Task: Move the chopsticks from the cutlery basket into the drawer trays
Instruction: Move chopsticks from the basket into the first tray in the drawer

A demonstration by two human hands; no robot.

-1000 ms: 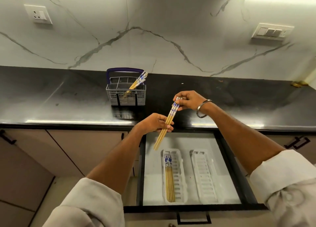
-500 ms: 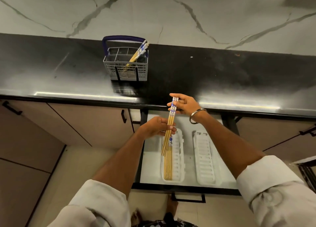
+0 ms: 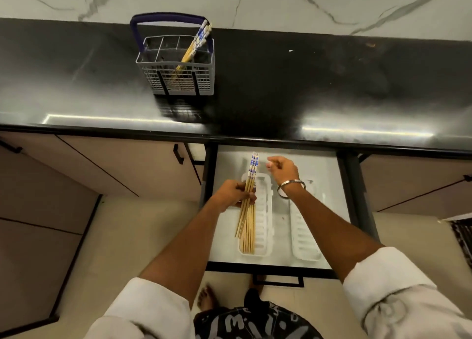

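Note:
My left hand (image 3: 233,194) grips a bunch of wooden chopsticks with blue-and-white tops (image 3: 252,165) just above the left white tray (image 3: 265,226) in the open drawer (image 3: 352,200). Several chopsticks (image 3: 249,232) lie in that tray under the held bunch. My right hand (image 3: 282,167) hovers over the drawer's back, fingers loosely curled, holding nothing, apart from the chopstick tops. The right white tray (image 3: 302,239) is partly hidden by my right forearm. A grey cutlery basket (image 3: 178,78) with a purple handle stands on the black counter, with a few chopsticks (image 3: 195,43) leaning in it.
The black countertop (image 3: 319,88) runs across the view above the drawer. Beige cabinet doors (image 3: 122,165) with black handles flank the drawer. A bare foot (image 3: 205,300) stands on the floor below the drawer's front handle (image 3: 278,281).
My right hand has let go of the chopstick tops and drawn to the right. My left hand has lowered the bunch toward the left tray. The view has tilted further down.

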